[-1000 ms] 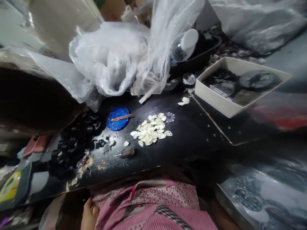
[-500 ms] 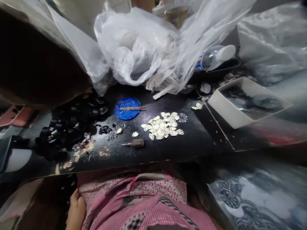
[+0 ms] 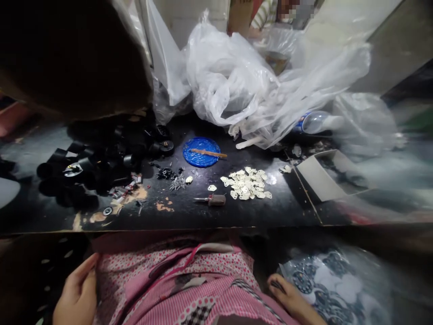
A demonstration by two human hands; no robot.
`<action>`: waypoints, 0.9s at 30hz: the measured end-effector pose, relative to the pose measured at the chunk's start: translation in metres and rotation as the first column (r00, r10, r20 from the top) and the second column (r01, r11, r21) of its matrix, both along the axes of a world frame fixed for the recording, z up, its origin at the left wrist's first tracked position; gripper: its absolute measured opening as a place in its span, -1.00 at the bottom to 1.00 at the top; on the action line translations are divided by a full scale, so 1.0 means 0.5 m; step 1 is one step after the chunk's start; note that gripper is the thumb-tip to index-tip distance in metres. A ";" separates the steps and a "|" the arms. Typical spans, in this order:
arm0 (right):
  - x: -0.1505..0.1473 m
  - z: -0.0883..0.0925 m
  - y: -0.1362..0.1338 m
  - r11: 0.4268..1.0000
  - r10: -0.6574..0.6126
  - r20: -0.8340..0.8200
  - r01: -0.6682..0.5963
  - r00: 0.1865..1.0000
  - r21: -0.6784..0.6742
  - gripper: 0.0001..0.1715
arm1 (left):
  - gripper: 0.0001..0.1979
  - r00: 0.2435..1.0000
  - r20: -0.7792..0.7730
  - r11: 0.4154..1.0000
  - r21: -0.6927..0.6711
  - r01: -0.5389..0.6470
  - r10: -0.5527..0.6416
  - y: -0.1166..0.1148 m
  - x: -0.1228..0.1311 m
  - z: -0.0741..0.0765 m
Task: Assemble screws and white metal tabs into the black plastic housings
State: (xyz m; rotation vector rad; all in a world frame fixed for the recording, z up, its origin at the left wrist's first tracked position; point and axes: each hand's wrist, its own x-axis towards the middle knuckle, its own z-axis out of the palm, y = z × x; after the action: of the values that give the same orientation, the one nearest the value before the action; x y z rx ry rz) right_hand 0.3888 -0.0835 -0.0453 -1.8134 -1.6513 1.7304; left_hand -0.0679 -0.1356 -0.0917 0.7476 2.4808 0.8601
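My left hand [image 3: 78, 289] is low at the left, its thumb and fingers closed at the edge of the pink dotted cloth [image 3: 135, 271] over my lap. Low on the right, my right hand [image 3: 289, 295] has its fingers curled around a small dark piece [image 3: 278, 285], too small to name. Beside it lies a clear plastic bag [image 3: 358, 271] of round black-and-white parts. On the bench above are a pile of cream-coloured flat pieces with holes [image 3: 246, 183], a screwdriver [image 3: 216, 200] and a blue round lid [image 3: 199, 159] with a brown stick [image 3: 208, 154] across it.
Black round parts [image 3: 101, 158] crowd the bench's left side, near small metal pins [image 3: 177, 182]. Crumpled plastic bags [image 3: 233, 76] fill the back, with a bottle [image 3: 314, 122] at their right. An open white box [image 3: 313, 176] stands right. A large dark shape [image 3: 67, 58] blocks the upper left.
My right hand has come into view at the lower right with a small dark piece. My left hand sits further left and shows more. The view has shifted, moving the bench things rightward.
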 end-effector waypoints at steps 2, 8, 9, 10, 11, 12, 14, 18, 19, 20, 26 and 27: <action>0.000 0.004 0.023 0.995 -0.066 0.020 0.068 0.998 -0.074 -0.47 | -0.59 0.998 0.031 0.998 0.034 0.047 -0.048 0.003 0.026 0.020; -0.182 0.183 0.177 0.996 0.064 -0.270 -0.077 0.961 -0.037 -0.83 | -0.65 0.856 -0.181 0.809 0.281 0.517 -0.484 0.064 0.093 0.054; -0.242 0.207 0.213 0.984 0.179 -0.270 -0.173 0.946 0.049 -0.89 | -0.66 0.797 -0.295 0.732 0.318 0.602 -0.527 0.086 0.099 0.061; -0.305 0.223 0.250 0.953 0.293 -0.257 -0.259 0.921 0.158 -0.93 | -0.67 0.741 -0.401 0.663 0.340 0.667 -0.539 0.111 0.103 0.068; -0.368 0.230 0.285 0.883 0.419 -0.197 -0.347 0.886 0.314 -0.94 | -0.67 0.687 -0.489 0.613 0.333 0.717 -0.538 0.135 0.105 0.074; -0.429 0.229 0.317 0.764 0.525 -0.083 -0.426 0.847 0.485 -0.96 | -0.67 0.634 -0.555 0.580 0.302 0.757 -0.538 0.158 0.105 0.079; -0.530 0.210 0.370 0.678 0.570 0.006 -0.474 0.822 0.562 -0.95 | -0.66 0.532 -0.652 0.541 0.215 0.813 -0.540 0.195 0.101 0.080; -0.631 0.150 0.422 0.578 0.588 0.174 -0.561 0.790 0.593 -0.87 | -0.59 0.364 -0.769 0.474 0.091 0.876 -0.526 0.228 0.087 0.065; -0.639 0.137 0.425 0.557 0.590 0.208 -0.580 0.780 0.595 -0.85 | -0.59 0.339 -0.781 0.459 0.076 0.885 -0.525 0.230 0.085 0.063; -0.644 0.127 0.426 0.536 0.592 0.239 -0.597 0.770 0.597 -0.83 | -0.58 0.324 -0.782 0.446 0.067 0.893 -0.532 0.232 0.083 0.062; -0.647 0.107 0.421 0.432 0.575 0.376 -0.660 0.726 0.615 -0.81 | -0.55 0.408 -0.743 0.483 0.131 0.866 -0.530 0.240 0.092 0.063; -0.646 0.111 0.421 0.424 0.578 0.384 -0.667 0.720 0.613 -0.81 | -0.54 0.419 -0.732 0.489 0.135 0.862 -0.538 0.241 0.094 0.062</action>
State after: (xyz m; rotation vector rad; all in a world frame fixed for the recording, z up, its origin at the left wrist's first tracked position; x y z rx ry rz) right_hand 0.0657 0.1270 0.0101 -0.9448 -2.7796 0.7974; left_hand -0.0208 -0.0151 -0.0607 2.4470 1.8943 0.9790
